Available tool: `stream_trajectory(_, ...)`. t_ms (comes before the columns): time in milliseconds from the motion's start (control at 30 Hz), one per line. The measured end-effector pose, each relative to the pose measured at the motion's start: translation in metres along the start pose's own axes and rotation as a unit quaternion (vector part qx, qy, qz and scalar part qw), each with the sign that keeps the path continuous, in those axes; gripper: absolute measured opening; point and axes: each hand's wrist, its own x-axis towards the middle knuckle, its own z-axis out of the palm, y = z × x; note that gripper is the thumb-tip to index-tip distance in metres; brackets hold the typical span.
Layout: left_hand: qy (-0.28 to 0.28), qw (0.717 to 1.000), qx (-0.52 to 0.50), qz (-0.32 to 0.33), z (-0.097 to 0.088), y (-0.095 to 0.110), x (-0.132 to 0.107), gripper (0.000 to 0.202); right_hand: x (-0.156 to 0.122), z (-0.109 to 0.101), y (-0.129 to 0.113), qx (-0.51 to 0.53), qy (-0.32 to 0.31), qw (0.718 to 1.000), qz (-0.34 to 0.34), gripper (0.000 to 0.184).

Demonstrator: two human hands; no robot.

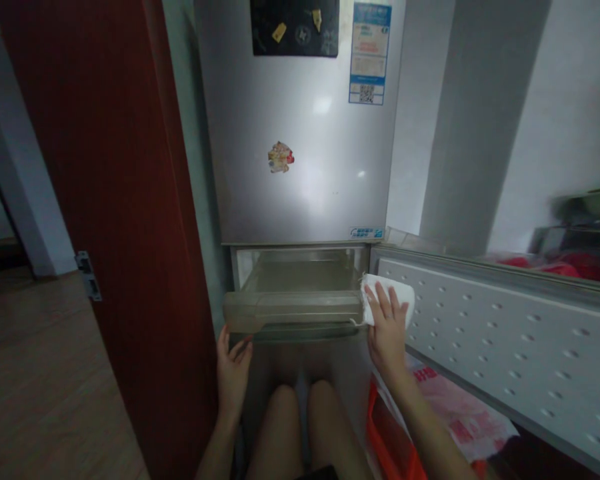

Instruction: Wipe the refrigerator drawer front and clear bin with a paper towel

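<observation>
A clear plastic freezer drawer (305, 308) is pulled partway out of the lower compartment of a silver refrigerator (325, 180). My right hand (387, 330) presses a white cloth (404, 295) against the drawer's right front end, fingers spread over it. A few loose threads hang from the cloth's left edge. At the lower left corner of the drawer front is my left hand (234, 367), its fingers curled up at the edge from below. Part of its grip is hidden. Inside, the drawer shows a bare greyish bottom.
The dimpled freezer door (490, 333) stands swung out to the right. A brown-red wooden door (130, 200) rises close on the left. My knees (303, 413) are below the drawer. An orange-red container (390, 427) and a printed plastic bag (470, 407) lie under the freezer door.
</observation>
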Motion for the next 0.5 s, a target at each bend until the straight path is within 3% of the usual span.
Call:
stream_trajectory(100,0.001,1.000,-0.010,-0.006,0.001,-0.001,-0.001,0.073,-0.001,0.006,-0.030,0.022,0.003,1.000,0.013,0.088)
stream_trajectory(233,0.003,1.000,-0.019,-0.006,0.003,-0.001,-0.002,0.074,0.001,0.012,-0.076,0.035,-0.016,0.999,-0.023,0.089)
stream_trajectory(500,0.003,1.000,-0.031,0.003,0.004,-0.006,-0.003,0.072,0.011,0.042,-0.168,0.093,-0.038,0.987,-0.127,0.071)
